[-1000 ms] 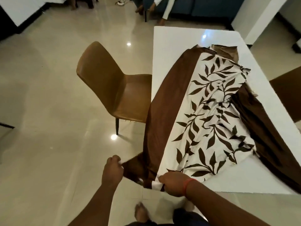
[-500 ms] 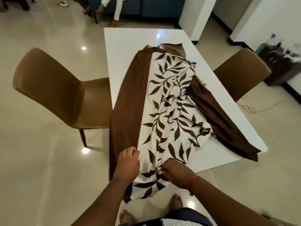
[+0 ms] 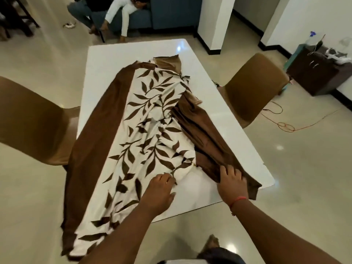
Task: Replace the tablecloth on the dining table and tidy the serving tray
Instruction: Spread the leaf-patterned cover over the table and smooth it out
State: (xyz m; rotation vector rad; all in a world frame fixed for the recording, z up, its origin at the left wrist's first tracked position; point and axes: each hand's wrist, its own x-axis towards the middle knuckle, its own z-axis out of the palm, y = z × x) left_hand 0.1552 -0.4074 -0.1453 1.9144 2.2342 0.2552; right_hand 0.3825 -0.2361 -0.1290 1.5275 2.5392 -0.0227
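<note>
Soft, a bit dim indoor light from lamps above. Small bright spots of glare on the shiny floor (image 3: 280,148) and on the white desk (image 3: 179,48). Bent and stretched at the edges. Blurry near the bottom left, sharper in the middle.

The tablecloth (image 3: 152,141) covers the middle of the counter (image 3: 114,54) and hides it there. The left hand (image 3: 160,189) hides its own fingertips (whether they pinch the cloth cannot be told). Left of the counter, a brown chair (image 3: 34,119) is cut by the frame edge. Beyond the counter, seated people (image 3: 114,14) on a sofa are cropped at the top.
</note>
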